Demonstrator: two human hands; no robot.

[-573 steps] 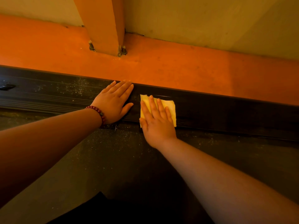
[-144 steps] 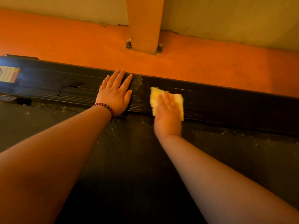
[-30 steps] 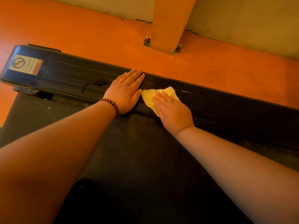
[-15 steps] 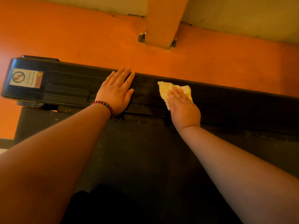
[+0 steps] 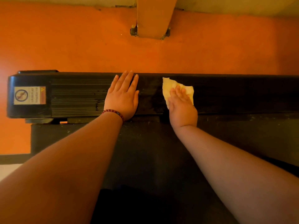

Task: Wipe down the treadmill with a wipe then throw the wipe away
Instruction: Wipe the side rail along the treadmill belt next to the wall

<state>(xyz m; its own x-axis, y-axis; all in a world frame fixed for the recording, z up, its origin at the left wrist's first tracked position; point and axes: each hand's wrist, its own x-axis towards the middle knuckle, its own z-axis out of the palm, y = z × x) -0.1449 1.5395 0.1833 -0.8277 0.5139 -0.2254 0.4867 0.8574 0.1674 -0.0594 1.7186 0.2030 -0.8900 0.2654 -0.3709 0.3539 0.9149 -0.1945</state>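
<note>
The treadmill's black ribbed side rail [image 5: 77, 96] runs across the view, with the dark belt [image 5: 145, 159] below it. My left hand [image 5: 123, 96], with a bead bracelet at the wrist, rests flat on the rail with straight fingers. To its right my right hand [image 5: 182, 105] presses a crumpled yellowish wipe [image 5: 169, 86] flat against the rail; the wipe shows beyond my fingertips and at both sides of them. The rail looks wet and shiny between my two hands.
A warning sticker [image 5: 30, 95] marks the rail's end cap at left. Orange floor [image 5: 80, 50] lies beyond the rail, with an orange post [image 5: 153, 18] bolted to it near the wall. Specks of dust lie along the belt's edge.
My right hand has slid the wipe to the right along the rail, away from my left hand, which stays flat in place. The view has shifted, showing more of the rail's end.
</note>
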